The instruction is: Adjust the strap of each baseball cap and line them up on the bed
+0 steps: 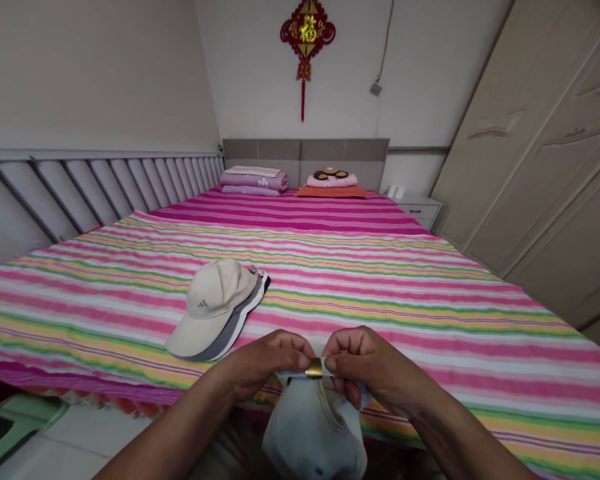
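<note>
Just over the bed's near edge hangs a pale blue-grey baseball cap (313, 427), its back strap uppermost. On that strap sits a gold-coloured metal buckle (314, 368). My left hand (275, 357) is closed, thumb and fingers pinching the strap at the buckle's left side. The strap's other side is pinched by my right hand (363, 363), close to the buckle. To the left on the bed lies a stack of caps: a beige cap (217, 300) with a small dark logo is on top, with grey, white and dark edges showing beneath it.
A striped sheet (380, 293) covers the bed. Folded bedding (254, 181) and a pink and orange pile (333, 183) rest by the headboard (340, 150). A slatted rail (105, 180) runs along the left, a wardrobe (540, 153) stands right, and a green plastic object (25, 427) sits lower left.
</note>
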Motion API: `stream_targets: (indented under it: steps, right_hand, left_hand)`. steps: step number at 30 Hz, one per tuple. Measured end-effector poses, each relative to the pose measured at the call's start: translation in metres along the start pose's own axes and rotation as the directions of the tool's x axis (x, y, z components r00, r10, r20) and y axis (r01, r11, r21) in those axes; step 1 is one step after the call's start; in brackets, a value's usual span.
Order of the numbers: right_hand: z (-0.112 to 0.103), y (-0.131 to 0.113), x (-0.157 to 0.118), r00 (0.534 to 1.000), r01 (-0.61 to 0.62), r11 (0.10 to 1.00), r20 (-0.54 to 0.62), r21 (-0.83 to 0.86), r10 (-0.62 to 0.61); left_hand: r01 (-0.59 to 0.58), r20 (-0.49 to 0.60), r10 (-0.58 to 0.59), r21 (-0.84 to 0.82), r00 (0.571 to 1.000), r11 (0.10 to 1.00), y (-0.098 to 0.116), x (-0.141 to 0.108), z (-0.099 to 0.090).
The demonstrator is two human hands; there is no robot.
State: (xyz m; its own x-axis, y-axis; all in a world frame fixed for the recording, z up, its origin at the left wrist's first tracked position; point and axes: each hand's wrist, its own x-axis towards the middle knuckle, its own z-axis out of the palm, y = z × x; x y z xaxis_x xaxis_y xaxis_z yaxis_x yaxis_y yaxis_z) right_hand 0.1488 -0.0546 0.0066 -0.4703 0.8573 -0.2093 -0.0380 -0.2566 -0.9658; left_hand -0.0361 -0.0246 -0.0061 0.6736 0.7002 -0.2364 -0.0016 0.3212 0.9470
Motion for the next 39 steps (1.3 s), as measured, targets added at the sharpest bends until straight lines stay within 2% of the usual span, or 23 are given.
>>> stream_targets:
  steps: [4, 8, 11, 14, 17, 21, 24, 26, 29, 33, 36, 39]
  right_hand:
    - [-0.008, 0.001, 0.000, 0.999, 0.020, 0.999, 0.050, 0.031, -0.022]
    - [-0.022, 0.012, 0.005, 0.973, 0.072, 0.997, 0.219, 0.010, -0.072]
    - [-0.027, 0.023, 0.008, 0.951, 0.034, 0.999, 0.307, 0.043, -0.045]
    - [-0.026, 0.026, 0.003, 0.950, 0.070, 0.989, 0.294, 0.132, -0.106]
    - [-0.023, 0.018, -0.010, 0.946, 0.193, 0.960, 0.222, 0.205, -0.238]
    - [-0.016, 0.007, -0.025, 0.895, 0.299, 0.866, 0.197, 0.400, -0.400]
    - [-0.012, 0.007, -0.029, 0.904, 0.284, 0.797, 0.128, 0.533, -0.408]
    - [-0.011, 0.012, -0.028, 0.931, 0.261, 0.778, 0.064, 0.571, -0.359]
    - [-0.012, 0.023, -0.025, 0.955, 0.227, 0.752, 0.010, 0.618, -0.296]
    - [-0.012, 0.031, -0.022, 0.951, 0.242, 0.713, -0.016, 0.658, -0.308]
    - [-0.018, 0.033, -0.021, 0.949, 0.226, 0.718, 0.018, 0.658, -0.314]
    - [-0.031, 0.035, -0.018, 0.950, 0.121, 0.805, 0.167, 0.580, -0.263]
  left_hand:
    - [0.025, 0.050, -0.019, -0.119, 0.999, 0.993, 0.002, -0.002, 0.002]
    - [-0.021, 0.028, 0.027, -0.211, 0.999, 0.977, 0.011, -0.009, -0.001]
    - [-0.061, 0.010, 0.065, -0.226, 0.998, 0.972, 0.022, -0.013, -0.007]
    - [-0.068, 0.024, 0.075, -0.216, 0.997, 0.974, 0.034, -0.016, -0.010]
    - [-0.083, 0.034, 0.092, -0.195, 0.995, 0.977, 0.048, -0.020, -0.009]
    - [-0.118, 0.077, 0.133, -0.173, 0.988, 0.978, 0.059, -0.025, 0.002]
    - [-0.117, 0.060, 0.135, -0.234, 0.989, 0.965, 0.053, -0.022, 0.010]
    - [-0.120, 0.028, 0.135, -0.304, 0.991, 0.945, 0.043, -0.016, 0.010]
    - [-0.103, 0.048, 0.133, -0.393, 0.990, 0.914, 0.027, -0.005, 0.007]
    - [-0.048, 0.052, 0.082, -0.465, 0.995, 0.884, 0.015, 0.004, 0.003]
    - [-0.013, 0.090, 0.060, -0.446, 0.994, 0.895, 0.014, 0.009, 0.002]
    - [-0.018, 0.094, 0.066, -0.442, 0.993, 0.897, 0.012, 0.015, 0.001]
